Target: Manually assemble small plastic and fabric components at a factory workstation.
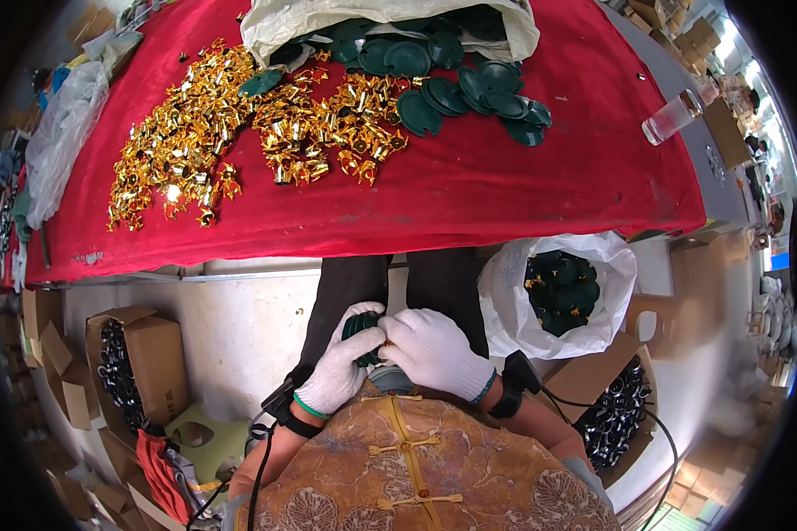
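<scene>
In my lap, my left hand [335, 370], in a white knit glove, is wrapped round several dark green plastic discs [360, 326] stacked together. My right hand [441, 350], gloved the same way, has its fingers pinched against the side of the stack. A speck of gold shows at those fingertips, seemingly one small gold claw-shaped cap; most of it is hidden. On the red-covered table [469, 199] lies a wide heap of shiny gold claw-shaped caps [186, 133]. More green discs [407, 58] spill from a pale sack [328, 19] at the far side.
An open white bag [611, 265] of green discs with gold caps stands right of my legs. Cardboard boxes with dark parts sit on the floor at left [164, 367] and right [584, 376]. A clear bottle [673, 118] lies near the table's right edge. Cables run along both forearms.
</scene>
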The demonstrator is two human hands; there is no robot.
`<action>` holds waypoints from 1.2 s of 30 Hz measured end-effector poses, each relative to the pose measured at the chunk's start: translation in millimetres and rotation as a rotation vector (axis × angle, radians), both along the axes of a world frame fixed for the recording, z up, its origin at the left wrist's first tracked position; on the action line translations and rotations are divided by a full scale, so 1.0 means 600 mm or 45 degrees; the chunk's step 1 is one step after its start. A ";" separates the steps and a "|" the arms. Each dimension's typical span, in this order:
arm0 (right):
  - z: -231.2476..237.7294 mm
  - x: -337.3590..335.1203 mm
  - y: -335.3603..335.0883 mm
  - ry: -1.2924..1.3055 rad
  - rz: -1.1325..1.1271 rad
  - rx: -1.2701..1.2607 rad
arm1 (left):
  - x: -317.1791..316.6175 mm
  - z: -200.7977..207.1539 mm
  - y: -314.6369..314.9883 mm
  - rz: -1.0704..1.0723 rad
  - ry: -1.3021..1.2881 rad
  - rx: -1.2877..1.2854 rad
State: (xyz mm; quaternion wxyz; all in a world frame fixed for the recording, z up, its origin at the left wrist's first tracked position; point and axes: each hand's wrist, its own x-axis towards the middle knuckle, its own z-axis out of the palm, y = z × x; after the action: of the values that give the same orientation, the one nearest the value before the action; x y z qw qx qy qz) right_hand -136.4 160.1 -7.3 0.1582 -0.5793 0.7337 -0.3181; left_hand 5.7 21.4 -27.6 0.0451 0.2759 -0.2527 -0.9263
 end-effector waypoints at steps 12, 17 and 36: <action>-0.006 -0.004 0.000 -0.212 -0.141 -0.069 | -0.001 0.011 -0.005 -0.007 0.037 0.105; -0.009 -0.014 -0.002 -0.182 -0.260 -0.032 | 0.003 0.008 -0.012 -0.177 0.234 0.119; -0.012 -0.024 0.001 -0.322 -0.297 0.019 | -0.002 0.009 -0.013 -0.207 0.205 0.102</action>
State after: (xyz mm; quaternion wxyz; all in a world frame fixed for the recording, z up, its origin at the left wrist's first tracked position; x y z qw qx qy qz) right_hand -151.1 160.9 -14.2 0.2155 -0.4443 0.7724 -0.3994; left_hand 4.5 13.5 -22.0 -0.0208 0.1808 -0.2326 -0.9554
